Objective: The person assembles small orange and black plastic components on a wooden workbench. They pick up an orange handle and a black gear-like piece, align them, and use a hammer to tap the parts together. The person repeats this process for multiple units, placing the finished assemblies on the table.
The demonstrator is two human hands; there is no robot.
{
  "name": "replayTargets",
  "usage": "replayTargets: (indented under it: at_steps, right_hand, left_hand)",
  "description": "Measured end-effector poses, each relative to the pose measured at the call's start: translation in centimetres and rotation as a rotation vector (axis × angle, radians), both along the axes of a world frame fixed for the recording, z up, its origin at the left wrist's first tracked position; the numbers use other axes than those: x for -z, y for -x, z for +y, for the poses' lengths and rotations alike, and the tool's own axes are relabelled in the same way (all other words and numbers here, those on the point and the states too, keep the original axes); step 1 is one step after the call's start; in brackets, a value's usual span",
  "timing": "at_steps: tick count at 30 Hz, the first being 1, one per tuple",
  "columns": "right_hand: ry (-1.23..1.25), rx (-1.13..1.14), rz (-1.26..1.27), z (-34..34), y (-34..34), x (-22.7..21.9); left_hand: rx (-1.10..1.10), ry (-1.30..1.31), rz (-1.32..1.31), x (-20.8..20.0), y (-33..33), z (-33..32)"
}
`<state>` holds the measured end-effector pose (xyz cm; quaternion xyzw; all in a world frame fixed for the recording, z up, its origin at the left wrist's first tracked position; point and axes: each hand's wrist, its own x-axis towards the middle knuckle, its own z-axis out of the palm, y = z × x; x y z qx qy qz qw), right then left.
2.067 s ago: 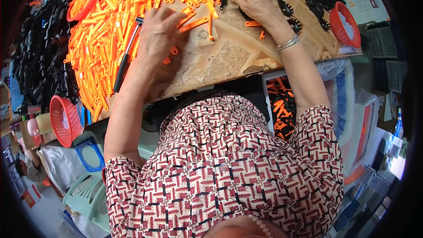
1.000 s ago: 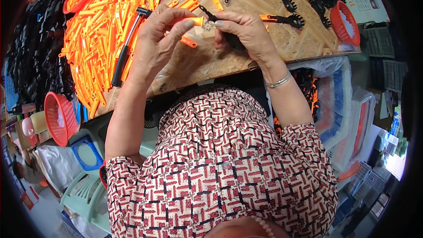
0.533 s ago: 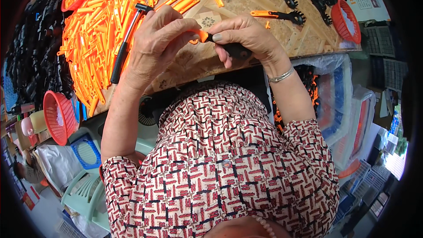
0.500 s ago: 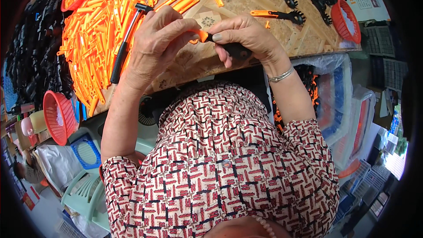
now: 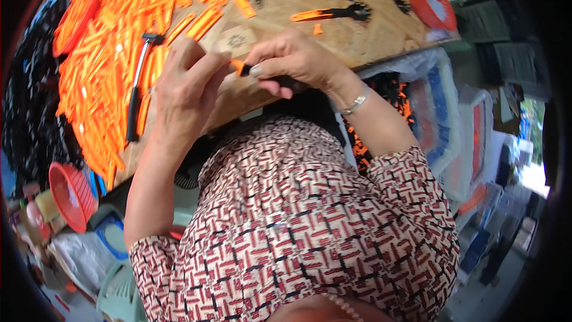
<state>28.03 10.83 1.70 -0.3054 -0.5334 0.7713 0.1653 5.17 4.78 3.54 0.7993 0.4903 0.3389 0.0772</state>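
Crosswise, orange piece points rightward, meeting black part; left hand pinching former, right hand latter.

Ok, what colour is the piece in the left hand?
Orange: the piece, partly hidden, shows best in the head view.

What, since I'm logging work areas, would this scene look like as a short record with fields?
Left hand: pinching orange piece
Right hand: gripping black piece, mostly covered by the fingers
Contact: the two pieces appear to meet; blurred
Table left: heap of orange pieces; hammer among them, black grip toward the person
Table right: orange-and-black piece lying flat; red basket with white contents
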Motion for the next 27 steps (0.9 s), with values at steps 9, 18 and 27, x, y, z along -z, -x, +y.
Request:
replayTargets:
  at_steps: [9,18,27]
  right_hand:
    - [-1.199,-0.15,-0.425,3.2,-4.4,-1.4]
    - [-1.549,0.493,-0.86,11.7,-9.9,0.8]
    - [-1.554,0.184,-1.169,14.7,-3.0,1.7]
  left_hand:
    - [-0.069,0.214,-0.194,2.0,-3.4,1.2]
    - [-0.248,-0.016,0.111,4.0,5.1,0.6]
    - [-0.396,-0.035,0.32,5.1,8.3,0.9]
